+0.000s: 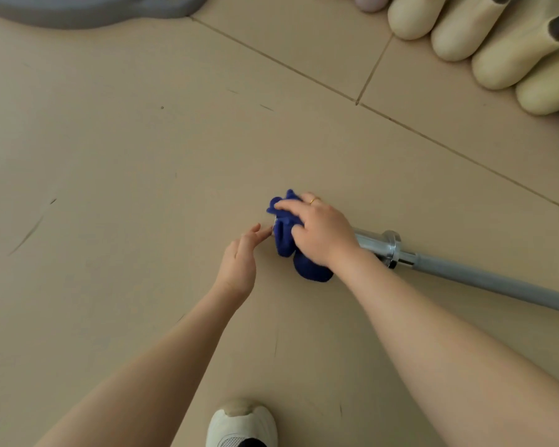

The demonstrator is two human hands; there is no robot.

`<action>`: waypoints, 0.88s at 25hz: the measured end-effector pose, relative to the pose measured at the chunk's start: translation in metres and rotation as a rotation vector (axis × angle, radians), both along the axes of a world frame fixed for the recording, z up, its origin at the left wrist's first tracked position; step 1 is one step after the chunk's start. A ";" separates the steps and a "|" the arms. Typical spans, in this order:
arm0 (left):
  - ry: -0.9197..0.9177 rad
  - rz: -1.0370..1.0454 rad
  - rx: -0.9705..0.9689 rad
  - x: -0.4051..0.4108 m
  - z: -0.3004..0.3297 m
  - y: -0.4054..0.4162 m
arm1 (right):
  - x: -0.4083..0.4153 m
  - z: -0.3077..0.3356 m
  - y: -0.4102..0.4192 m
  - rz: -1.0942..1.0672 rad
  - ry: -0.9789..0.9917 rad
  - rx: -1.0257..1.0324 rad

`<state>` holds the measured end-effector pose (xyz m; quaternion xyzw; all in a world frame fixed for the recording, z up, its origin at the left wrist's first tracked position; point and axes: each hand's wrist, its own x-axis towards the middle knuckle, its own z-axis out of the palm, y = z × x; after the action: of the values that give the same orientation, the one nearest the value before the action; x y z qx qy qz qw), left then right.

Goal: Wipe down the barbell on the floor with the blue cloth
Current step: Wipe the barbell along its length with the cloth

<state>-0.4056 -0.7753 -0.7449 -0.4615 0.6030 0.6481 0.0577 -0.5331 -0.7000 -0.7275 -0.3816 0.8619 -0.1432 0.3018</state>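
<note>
The barbell (465, 272) lies on the beige floor, its grey shaft running off to the right edge. A chrome collar and sleeve point left toward the middle. The blue cloth (286, 240) is bunched around the sleeve's end. My right hand (320, 233) grips the cloth from above, wrapped over the sleeve. My left hand (241, 259) sits just left of the sleeve end, its straight fingertips touching the tip beside the cloth. The end of the sleeve is mostly hidden under cloth and hand.
Several cream padded cylinders (465, 33) lie in a row at the top right. A grey rounded base (94, 11) sits at the top left. My white shoe (241, 424) stands at the bottom centre. Tile seams cross the floor (110, 156).
</note>
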 end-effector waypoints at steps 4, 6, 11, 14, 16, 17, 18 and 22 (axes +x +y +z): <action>0.020 0.091 0.000 -0.004 0.004 0.007 | 0.022 0.007 -0.039 0.059 0.079 0.043; 0.012 0.133 0.032 -0.002 0.006 0.009 | 0.022 0.002 -0.034 0.118 -0.082 -0.022; -0.040 0.044 0.003 0.001 -0.001 0.009 | -0.033 -0.006 -0.004 -0.459 -0.163 0.353; -0.007 -0.014 -0.040 0.000 -0.001 0.012 | 0.000 0.006 -0.006 -0.242 -0.041 0.157; 0.011 -0.010 -0.074 -0.001 -0.002 0.013 | 0.009 0.006 0.001 -0.126 -0.156 0.021; 0.006 0.003 -0.079 0.000 -0.003 0.013 | 0.001 0.004 0.004 -0.133 -0.250 0.028; 0.001 0.011 -0.085 0.001 -0.005 0.013 | -0.013 -0.005 0.011 -0.179 -0.339 0.083; -0.043 -0.007 -0.099 0.007 -0.010 0.011 | -0.037 -0.010 0.036 -0.466 -0.289 0.456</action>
<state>-0.3986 -0.7641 -0.7546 -0.4756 0.6346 0.6071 0.0499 -0.5699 -0.6645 -0.7375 -0.0734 0.8840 -0.0647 0.4571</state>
